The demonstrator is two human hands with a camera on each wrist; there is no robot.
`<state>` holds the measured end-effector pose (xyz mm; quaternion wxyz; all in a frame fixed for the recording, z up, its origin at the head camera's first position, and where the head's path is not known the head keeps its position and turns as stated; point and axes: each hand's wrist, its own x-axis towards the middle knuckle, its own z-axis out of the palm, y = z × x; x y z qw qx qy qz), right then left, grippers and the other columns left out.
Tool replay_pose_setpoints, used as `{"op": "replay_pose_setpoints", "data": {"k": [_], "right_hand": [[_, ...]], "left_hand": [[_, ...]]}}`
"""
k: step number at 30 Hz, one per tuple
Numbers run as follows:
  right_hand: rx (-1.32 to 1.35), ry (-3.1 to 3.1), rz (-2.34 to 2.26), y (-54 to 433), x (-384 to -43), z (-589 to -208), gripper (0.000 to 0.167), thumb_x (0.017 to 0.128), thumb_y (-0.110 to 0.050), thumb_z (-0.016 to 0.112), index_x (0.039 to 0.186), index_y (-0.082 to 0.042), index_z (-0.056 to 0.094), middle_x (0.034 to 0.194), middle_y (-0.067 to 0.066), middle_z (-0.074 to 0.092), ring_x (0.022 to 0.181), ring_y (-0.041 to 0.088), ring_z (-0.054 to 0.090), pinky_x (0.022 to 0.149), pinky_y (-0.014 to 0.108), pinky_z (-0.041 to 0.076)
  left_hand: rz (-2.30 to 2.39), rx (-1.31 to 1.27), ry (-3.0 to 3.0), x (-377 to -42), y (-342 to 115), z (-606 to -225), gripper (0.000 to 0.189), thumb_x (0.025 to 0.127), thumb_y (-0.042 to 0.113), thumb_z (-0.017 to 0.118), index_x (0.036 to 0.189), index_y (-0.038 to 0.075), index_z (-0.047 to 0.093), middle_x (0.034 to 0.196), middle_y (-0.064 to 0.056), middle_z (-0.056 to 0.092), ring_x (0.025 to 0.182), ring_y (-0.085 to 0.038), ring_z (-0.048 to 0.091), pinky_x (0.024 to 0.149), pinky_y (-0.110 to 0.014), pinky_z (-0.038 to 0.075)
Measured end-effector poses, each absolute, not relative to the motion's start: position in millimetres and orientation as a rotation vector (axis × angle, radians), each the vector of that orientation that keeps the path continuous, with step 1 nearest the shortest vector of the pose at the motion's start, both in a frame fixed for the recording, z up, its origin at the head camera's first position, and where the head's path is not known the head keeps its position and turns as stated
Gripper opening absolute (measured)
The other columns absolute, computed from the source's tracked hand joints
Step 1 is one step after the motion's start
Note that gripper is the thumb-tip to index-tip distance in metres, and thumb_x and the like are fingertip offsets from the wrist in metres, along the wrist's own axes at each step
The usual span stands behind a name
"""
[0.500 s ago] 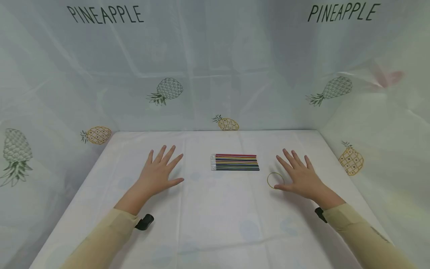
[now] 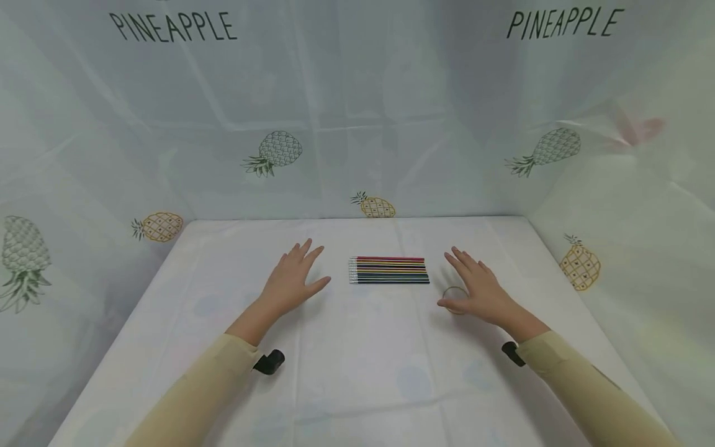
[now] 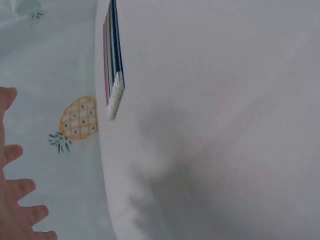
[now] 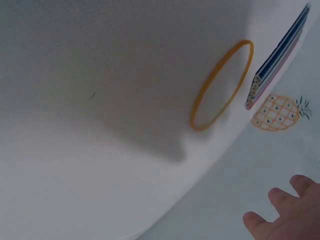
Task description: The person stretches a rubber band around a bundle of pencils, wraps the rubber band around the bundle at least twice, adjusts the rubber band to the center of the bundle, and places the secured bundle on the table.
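A row of several pencils (image 2: pixel 391 270) in mixed colours lies flat at the middle of the table, white-tipped ends toward the left. To their left hovers my left hand (image 2: pixel 287 285), thumb apart from the fingers, holding nothing. My right hand (image 2: pixel 480 292) is on the other side, above a thin yellow rubber band (image 4: pixel 200 97), also with nothing in it. In the head view the right thumb partly covers that band. The left wrist view shows the pencils' white ends (image 3: pixel 116 97) beyond the left fingers (image 3: pixel 21 189).
A white cloth (image 2: pixel 368 372) covers the table. Pale sheeting printed with pineapples (image 2: pixel 377 207) rises along the back and both sides. Each wrist carries a small black camera (image 2: pixel 270 362) below the sleeve cuff.
My left hand has moved right, toward the pencils, and turned more side-on. The right hand has shifted slightly left, so its thumb now crosses the band. Pencils and band stay in place.
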<state>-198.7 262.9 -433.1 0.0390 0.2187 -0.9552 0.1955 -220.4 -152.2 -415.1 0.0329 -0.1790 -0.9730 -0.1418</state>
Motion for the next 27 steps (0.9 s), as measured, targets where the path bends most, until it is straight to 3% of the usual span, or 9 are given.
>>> {"op": "replay_pose_setpoints", "data": {"k": [10,18,23,27], "right_hand": [[0.498,-3.015,1.113,243.4,-215.0,-435.7,0.098,0.084,-0.038,0.077,0.156,-0.01,0.017,0.16,0.015,0.013,0.145,0.038,0.012,0.112,0.063,0.018],[0.419,-3.09,1.224,233.9,-233.0,-443.0,0.099,0.084,-0.035,0.076,0.156,-0.01,0.013,0.16,0.02,0.01,0.144,0.044,0.012,0.112,0.064,0.018],[0.332,-3.14,1.334,231.7,-244.4,-446.4,0.105,0.082,-0.032,0.079,0.157,-0.011,0.009,0.159,0.023,0.009,0.139,0.051,0.019,0.11,0.063,0.024],[0.257,-3.201,1.338,229.8,-250.8,-450.7,0.112,0.077,-0.035,0.083,0.157,-0.01,0.008,0.159,0.024,0.011,0.142,0.046,0.016,0.113,0.059,0.022]], "left_hand": [[-1.088,-0.337,-3.021,-235.2,-112.2,-429.6,0.068,0.096,0.041,0.058,0.152,0.015,0.03,0.159,-0.012,0.022,0.145,-0.029,0.02,0.117,-0.049,0.02],[-1.407,-0.146,-2.951,-243.0,-92.8,-444.5,0.065,0.096,0.036,0.06,0.152,0.018,0.033,0.156,-0.011,0.03,0.143,-0.032,0.025,0.114,-0.054,0.024],[-1.546,-0.08,-2.911,-250.6,-83.4,-457.3,0.073,0.09,0.033,0.069,0.152,0.018,0.033,0.155,-0.014,0.031,0.143,-0.033,0.026,0.114,-0.054,0.024],[-1.558,-0.106,-2.94,-253.1,-76.8,-464.9,0.081,0.087,0.031,0.073,0.153,0.013,0.03,0.158,-0.013,0.026,0.145,-0.032,0.021,0.117,-0.049,0.02]]}}
